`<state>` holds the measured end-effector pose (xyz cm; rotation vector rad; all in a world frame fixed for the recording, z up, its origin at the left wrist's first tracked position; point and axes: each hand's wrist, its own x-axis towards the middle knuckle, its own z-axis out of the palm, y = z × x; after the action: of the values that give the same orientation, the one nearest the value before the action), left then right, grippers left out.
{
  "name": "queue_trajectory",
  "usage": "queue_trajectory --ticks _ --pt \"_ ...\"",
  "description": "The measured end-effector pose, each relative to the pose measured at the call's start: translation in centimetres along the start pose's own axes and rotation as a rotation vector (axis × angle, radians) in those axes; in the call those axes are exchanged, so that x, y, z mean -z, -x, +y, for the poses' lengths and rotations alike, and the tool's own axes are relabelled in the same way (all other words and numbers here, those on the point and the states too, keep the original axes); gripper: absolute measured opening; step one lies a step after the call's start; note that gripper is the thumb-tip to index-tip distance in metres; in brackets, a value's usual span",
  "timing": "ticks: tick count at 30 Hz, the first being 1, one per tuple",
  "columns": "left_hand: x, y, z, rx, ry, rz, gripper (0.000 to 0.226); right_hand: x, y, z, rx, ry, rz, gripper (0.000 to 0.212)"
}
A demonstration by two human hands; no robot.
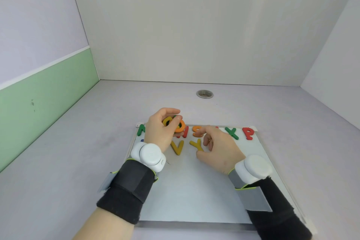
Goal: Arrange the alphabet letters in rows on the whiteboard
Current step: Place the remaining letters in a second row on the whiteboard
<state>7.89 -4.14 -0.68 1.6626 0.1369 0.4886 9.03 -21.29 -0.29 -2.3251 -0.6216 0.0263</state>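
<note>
my left hand [163, 132] pinches a small clutch of foam letters, an orange ring-shaped o [180, 127] foremost, held above the far left of the flat whiteboard [194, 191]. my right hand [218, 152] is half open, holding nothing, fingertips by the orange foam s [196, 130]. best to peel one letter free, then set it level beside the mustard foam y [197, 144].
</note>
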Motion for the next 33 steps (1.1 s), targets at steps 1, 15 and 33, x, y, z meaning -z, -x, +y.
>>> queue_trajectory --ticks 1,15,33 --pt "0.01 -0.01 -0.03 0.002 0.008 -0.003 0.014 0.17 0.06 0.06 0.009 -0.016 -0.006 0.041" --pt "0.05 0.08 -0.1 0.012 0.008 -0.01 0.014 0.7 -0.08 0.68 -0.038 -0.082 -0.033 0.027" --pt "-0.19 0.49 0.18 -0.058 -0.098 -0.111 0.01 0.7 -0.16 0.23 -0.012 -0.333 0.152 0.018"
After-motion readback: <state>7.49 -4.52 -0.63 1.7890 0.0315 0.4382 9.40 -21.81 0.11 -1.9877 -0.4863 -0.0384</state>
